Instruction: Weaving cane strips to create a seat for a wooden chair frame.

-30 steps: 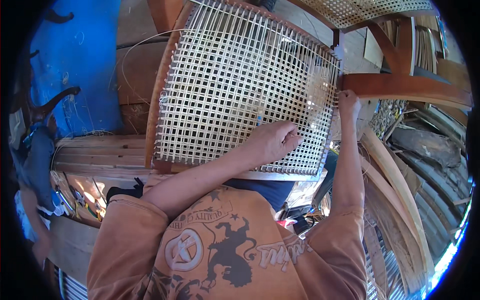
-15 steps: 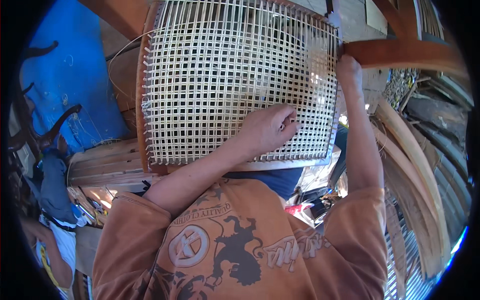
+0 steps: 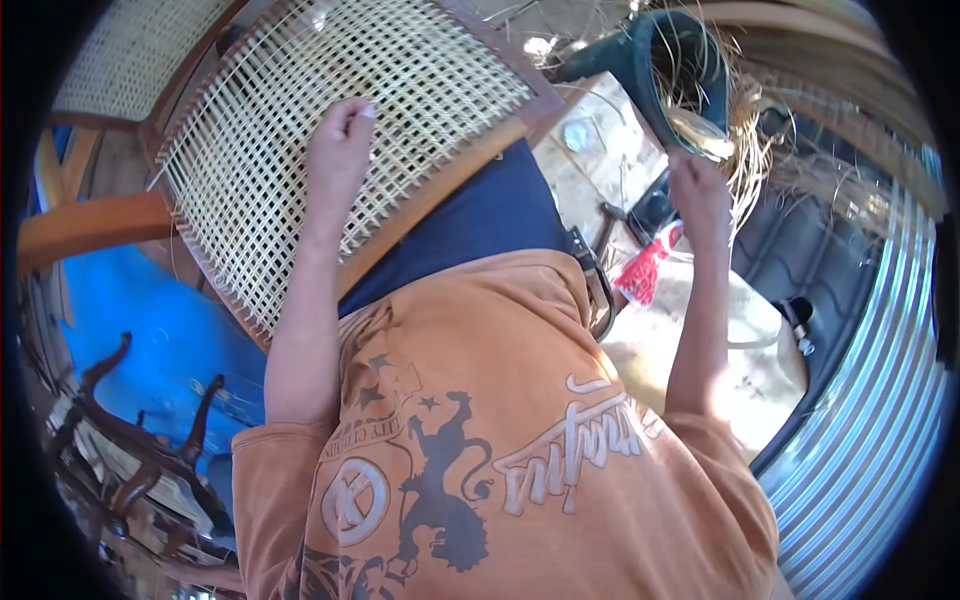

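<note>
The woven cane panel (image 3: 420, 85), a pale open lattice in a brown wooden frame, lies across my lap at the upper left. Over its weave rests my left hand (image 3: 340, 150), fingers curled in and thumb uppermost; anything inside them is hidden. My right hand (image 3: 698, 195) is out to the right, closed like a fist, just below the mouth of a dark green bucket (image 3: 625, 55). Loose cane strands (image 3: 750, 140) spill from the bucket beside that hand. I cannot make out what its fingers hold.
A red and white cloth or packet (image 3: 650, 268) lies below my right hand. Corrugated metal sheeting (image 3: 860, 400) runs along the right. At left are a blue sheet (image 3: 165, 325), dark curved wooden pieces (image 3: 145, 440) and another woven panel (image 3: 140, 60).
The view has swung right, and the cane panel now sits at upper left. My right hand has left the panel's right edge for the bucket; my left hand stays over the weave.
</note>
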Motion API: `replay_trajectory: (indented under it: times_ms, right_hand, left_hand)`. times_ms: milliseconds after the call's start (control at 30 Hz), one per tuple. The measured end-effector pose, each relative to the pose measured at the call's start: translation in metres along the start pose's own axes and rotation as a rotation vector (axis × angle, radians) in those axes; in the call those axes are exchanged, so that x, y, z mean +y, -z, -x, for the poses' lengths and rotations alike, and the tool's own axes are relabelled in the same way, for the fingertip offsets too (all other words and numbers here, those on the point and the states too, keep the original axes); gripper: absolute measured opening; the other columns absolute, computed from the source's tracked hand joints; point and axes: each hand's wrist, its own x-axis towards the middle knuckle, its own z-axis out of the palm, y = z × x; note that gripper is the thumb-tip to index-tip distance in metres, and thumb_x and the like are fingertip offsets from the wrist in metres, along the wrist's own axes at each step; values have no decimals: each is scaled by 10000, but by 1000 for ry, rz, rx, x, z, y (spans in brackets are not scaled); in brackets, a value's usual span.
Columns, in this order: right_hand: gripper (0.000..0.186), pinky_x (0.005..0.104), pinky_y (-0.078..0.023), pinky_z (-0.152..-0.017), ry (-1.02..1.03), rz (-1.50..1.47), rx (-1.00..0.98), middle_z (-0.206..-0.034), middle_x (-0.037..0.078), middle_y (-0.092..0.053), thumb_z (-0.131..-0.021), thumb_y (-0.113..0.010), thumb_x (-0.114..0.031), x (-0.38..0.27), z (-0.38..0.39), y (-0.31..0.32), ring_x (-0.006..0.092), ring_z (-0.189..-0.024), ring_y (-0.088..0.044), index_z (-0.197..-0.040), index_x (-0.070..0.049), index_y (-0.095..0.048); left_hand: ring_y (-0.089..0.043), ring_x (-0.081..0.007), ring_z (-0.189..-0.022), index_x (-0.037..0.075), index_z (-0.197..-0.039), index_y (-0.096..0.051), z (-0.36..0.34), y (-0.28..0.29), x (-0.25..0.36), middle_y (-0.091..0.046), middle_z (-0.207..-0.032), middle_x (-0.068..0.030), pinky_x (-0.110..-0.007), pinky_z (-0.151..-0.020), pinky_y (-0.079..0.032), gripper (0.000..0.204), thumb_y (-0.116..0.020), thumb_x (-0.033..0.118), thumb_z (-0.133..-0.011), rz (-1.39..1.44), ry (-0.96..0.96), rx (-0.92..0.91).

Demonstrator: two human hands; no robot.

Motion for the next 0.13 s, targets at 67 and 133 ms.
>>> replay_trajectory:
  times_ms: [67, 133]
  right_hand:
    - [173, 350, -476, -664, -90, 121, 98, -724, 134, -620, -824, -562, -191, 63, 36, -15, 268, -699, -618, -901, -51, -627]
    - [178, 373, -452, -831, -236, 155, -36, -836, 185, -638, -790, -607, -220, 119, 64, -34, 289, -872, -627, -904, -93, -659]
  left_hand:
    - [-478, -46, -618, 12, -990, -603, 4, 2, 6, -549, -691, 5, -190, -578, -406, 208, -566, 168, -858, 31, 42, -50]
    - [-477, -45, -664, 25, -1050, -583, 7, 1, 10, -547, -756, 7, -175, -596, -401, 229, -559, 156, -863, 99, 76, -38]
